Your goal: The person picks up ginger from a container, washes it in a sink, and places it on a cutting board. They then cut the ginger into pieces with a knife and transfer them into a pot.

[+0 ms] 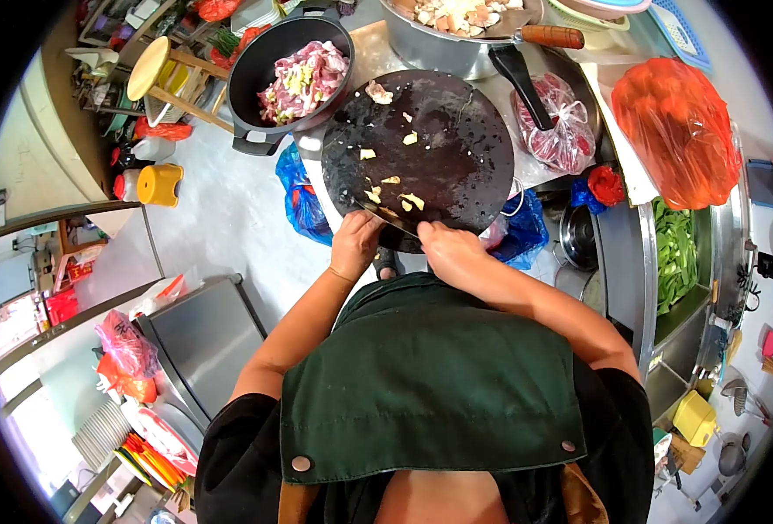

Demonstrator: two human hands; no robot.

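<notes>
A round dark chopping board (439,131) has small pale yellow pieces (412,202) and a scrap of meat (378,93) on it. At its near edge, my right hand (449,251) is closed on a knife (388,216), whose blade points left across the board. My left hand (356,242) is beside the blade at the board's near-left edge, fingers pressed together; what they pinch is too small to make out. A black pot (245,92) at the upper left holds raw meat with pale yellow bits (304,80).
Behind the board, a metal pot (443,59) holds chopped food under a wooden-handled tool (551,36). To the right are a clear bag of red meat (561,131), an orange bag (676,131) and green vegetables (676,253) in a sink. A wooden stool (149,68) stands left.
</notes>
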